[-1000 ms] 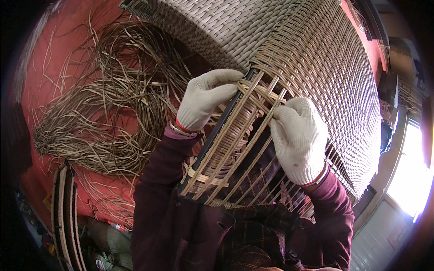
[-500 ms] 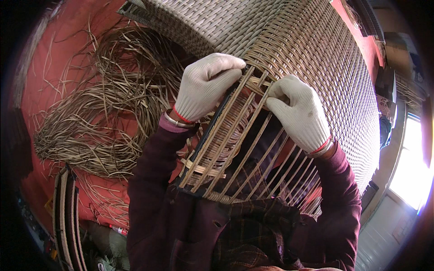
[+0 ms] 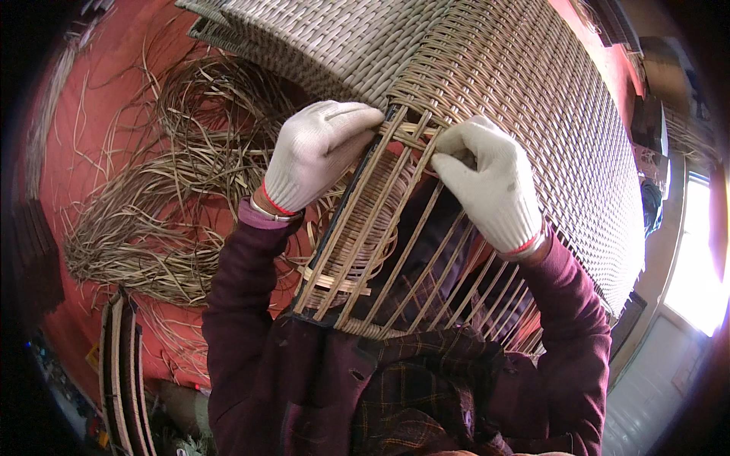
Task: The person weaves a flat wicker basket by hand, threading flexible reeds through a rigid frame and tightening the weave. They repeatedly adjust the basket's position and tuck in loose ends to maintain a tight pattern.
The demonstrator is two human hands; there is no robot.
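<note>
A half-woven wicker piece (image 3: 487, 91) of brownish-grey strands stands before me, its near part a row of bare strands (image 3: 407, 251) over a dark frame. My left hand (image 3: 319, 152), in a white knit glove, is at the dark left edge bar, just below the woven corner; its fingers are pressed together, and their tips are partly hidden. With thumb and forefinger pinched, my right hand (image 3: 490, 182), gloved alike, grips a thin wicker strand (image 3: 413, 139) at the weave's lower edge. This strand crosses the bare ones between my hands. Behind them hangs a coil of strand (image 3: 372, 213).
A large tangled heap of loose strands (image 3: 182, 190) lies on the red cloth (image 3: 91, 152) to the left. Dark upright strips with tan edges (image 3: 122, 372) stand at lower left. A bright window (image 3: 696, 258) is at far right, with boxes (image 3: 661, 68) above it.
The wicker piece and both my hands appear shifted left in view. My hands keep nearly the same places on the frame, the right one slightly higher.
</note>
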